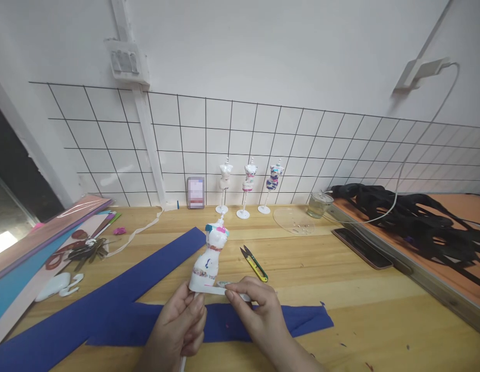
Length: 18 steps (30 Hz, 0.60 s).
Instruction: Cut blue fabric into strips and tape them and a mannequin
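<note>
A small white mannequin (212,254) with coloured patches on its chest and a patterned band round its hips is held tilted over the table. My left hand (181,320) is closed round its base and thin stand. From the mannequin's lower edge a white strip (216,290) stretches to the right. Its other end is pinched between the thumb and fingers of my right hand (259,307). Beneath both hands lies dark blue crepe-like material (224,323). Yellow-handled thread snips (254,263) rest just beyond my right hand.
Several small mannequins, one of them white (225,178), stand along the gridded wall beside a propped phone (196,192). A glass (319,204), a clear disc (294,220) and a dark phone (361,248) lie rightward. Keys (88,250), scissors and coloured sheets (34,268) occupy the left.
</note>
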Tool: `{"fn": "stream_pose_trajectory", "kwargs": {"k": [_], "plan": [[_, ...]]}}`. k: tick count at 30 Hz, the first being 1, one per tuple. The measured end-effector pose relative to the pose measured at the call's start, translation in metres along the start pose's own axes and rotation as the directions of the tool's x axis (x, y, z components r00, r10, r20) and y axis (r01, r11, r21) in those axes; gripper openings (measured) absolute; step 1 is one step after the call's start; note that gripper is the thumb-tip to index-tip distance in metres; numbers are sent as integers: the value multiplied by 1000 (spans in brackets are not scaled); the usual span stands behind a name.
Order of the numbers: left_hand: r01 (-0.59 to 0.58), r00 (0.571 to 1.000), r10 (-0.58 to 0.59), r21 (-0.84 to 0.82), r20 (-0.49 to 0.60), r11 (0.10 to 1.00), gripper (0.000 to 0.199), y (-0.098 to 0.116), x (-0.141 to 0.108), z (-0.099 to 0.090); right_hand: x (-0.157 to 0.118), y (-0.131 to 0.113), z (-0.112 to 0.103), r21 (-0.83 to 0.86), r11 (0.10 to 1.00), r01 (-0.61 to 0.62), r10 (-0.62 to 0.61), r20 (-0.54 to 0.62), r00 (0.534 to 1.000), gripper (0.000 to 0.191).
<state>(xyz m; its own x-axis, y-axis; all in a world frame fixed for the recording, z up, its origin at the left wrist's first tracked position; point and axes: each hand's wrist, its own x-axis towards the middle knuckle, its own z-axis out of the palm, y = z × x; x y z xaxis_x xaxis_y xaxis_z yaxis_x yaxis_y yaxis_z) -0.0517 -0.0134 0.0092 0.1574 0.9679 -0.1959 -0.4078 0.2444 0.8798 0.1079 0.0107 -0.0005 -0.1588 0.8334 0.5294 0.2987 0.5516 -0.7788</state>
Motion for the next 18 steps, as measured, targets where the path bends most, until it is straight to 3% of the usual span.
{"fn": "stream_pose_trajectory", "kwargs": {"k": [14, 18], "plan": [[70, 987, -40, -195, 153, 978, 29, -9, 4, -4, 2, -3, 1, 5, 998, -66, 66, 34, 997, 22], [92, 988, -61, -217, 145, 972, 31, -8, 2, -1, 2, -1, 1, 1, 995, -99, 98, 51, 994, 23]]}}
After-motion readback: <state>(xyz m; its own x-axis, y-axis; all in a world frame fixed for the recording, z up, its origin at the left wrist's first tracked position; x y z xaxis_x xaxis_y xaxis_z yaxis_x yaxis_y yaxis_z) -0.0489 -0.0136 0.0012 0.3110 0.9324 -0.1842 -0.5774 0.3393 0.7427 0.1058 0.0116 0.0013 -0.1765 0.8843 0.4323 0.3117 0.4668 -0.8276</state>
